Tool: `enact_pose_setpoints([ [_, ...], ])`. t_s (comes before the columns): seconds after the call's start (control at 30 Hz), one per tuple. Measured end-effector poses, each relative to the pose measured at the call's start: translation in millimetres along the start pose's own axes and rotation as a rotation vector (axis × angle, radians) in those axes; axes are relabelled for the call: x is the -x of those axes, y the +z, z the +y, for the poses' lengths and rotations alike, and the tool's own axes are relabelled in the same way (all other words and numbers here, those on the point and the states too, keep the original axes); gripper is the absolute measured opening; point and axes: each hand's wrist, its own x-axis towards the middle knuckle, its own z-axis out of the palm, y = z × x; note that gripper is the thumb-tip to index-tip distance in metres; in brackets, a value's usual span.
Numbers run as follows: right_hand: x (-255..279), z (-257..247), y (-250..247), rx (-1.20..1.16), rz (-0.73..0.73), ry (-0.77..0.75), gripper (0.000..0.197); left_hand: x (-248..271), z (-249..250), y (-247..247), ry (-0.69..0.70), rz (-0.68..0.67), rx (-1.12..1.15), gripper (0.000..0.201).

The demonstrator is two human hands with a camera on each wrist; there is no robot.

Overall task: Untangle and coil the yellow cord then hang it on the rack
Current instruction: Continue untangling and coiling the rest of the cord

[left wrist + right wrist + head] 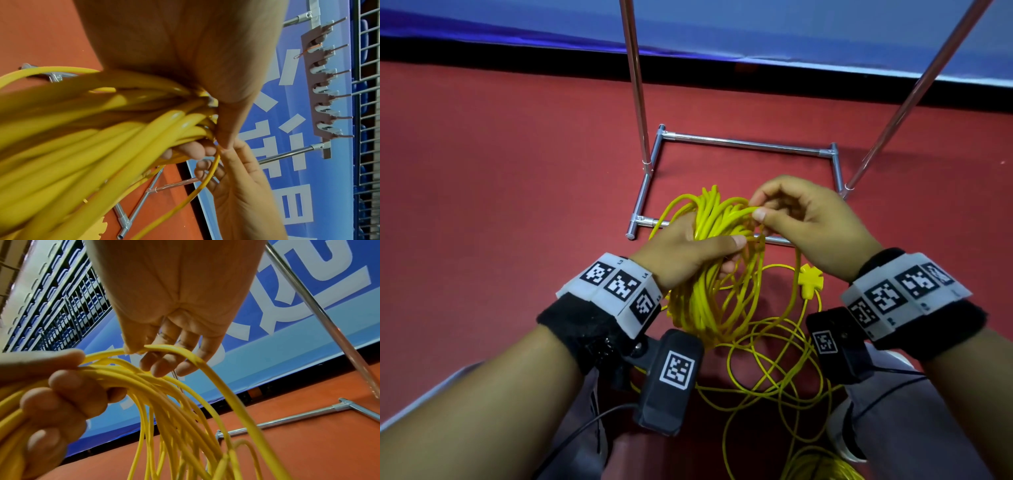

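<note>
Above the red floor (pixel 482 171), the left hand (pixel 688 253) grips the coiled yellow cord (pixel 709 291) while the right hand (pixel 801 219) pinches one more loop onto it, seemingly mid-coiling; next, gather the loose tail.

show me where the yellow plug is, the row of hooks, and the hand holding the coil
plug (pixel 810 276): head view, on its flat yellow body.
row of hooks (pixel 320 91): left wrist view, on the brown backing strip.
left hand (pixel 681 250): head view, on the back of the hand gripping the coil (pixel 709 219).
</note>
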Motion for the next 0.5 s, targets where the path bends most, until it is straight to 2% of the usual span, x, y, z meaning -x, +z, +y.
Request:
enact_pose_setpoints([
  [0.1, 3, 15, -7, 0.023, -0.031, 0.088, 0.006, 2, 4, -2, -0.007, 0.018, 0.050, 0.011],
  [0.17, 8, 26, -14, 0.075, -0.108, 0.159, 0.006, 2, 7, -4, 0.000, 0.032, 0.079, 0.011],
  [0.23, 11, 30, -18, 0.101, -0.122, 0.174, 0.006, 2, 8, -7, 0.009, 0.041, 0.089, 0.011],
  [0.33, 9, 28, -19, 0.140, -0.080, 0.111, 0.011, 1, 8, -9, 0.008, 0.056, 0.080, 0.013],
  [0.5, 2, 12, -8, 0.453, -0.123, 0.006, 0.016, 2, 8, -6, -0.030, 0.033, 0.097, 0.017],
])
